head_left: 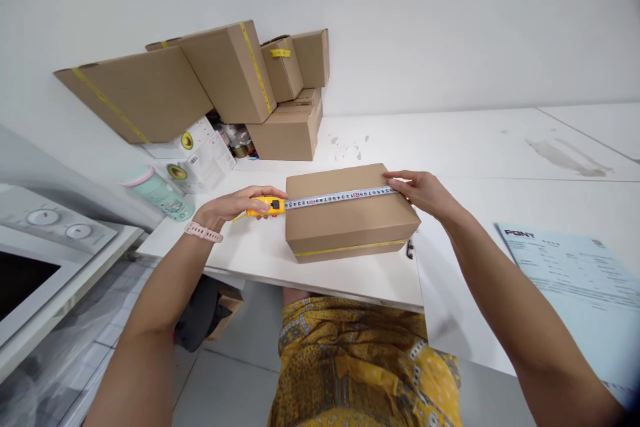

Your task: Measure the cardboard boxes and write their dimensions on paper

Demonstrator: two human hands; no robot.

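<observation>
A closed cardboard box (345, 220) lies on the white table (255, 250), with a strip of yellow tape along its near side. Across its top runs the silver blade of a yellow tape measure (275, 205), numbers facing up. My left hand (245, 203) is closed around the tape measure's case, just off the box's left edge. At the box's right end, my right hand (417, 190) pinches the blade's free end against the edge. A small black object (410, 249) lies by the box's near right corner, partly hidden.
Several cardboard boxes (227, 73) are stacked at the back left, above white cartons with avocado pictures (200, 153). A mint green tumbler (163, 193) stands at the left. Beside it is a white microwave (45, 240). A printed paper sheet (565, 280) lies at the right.
</observation>
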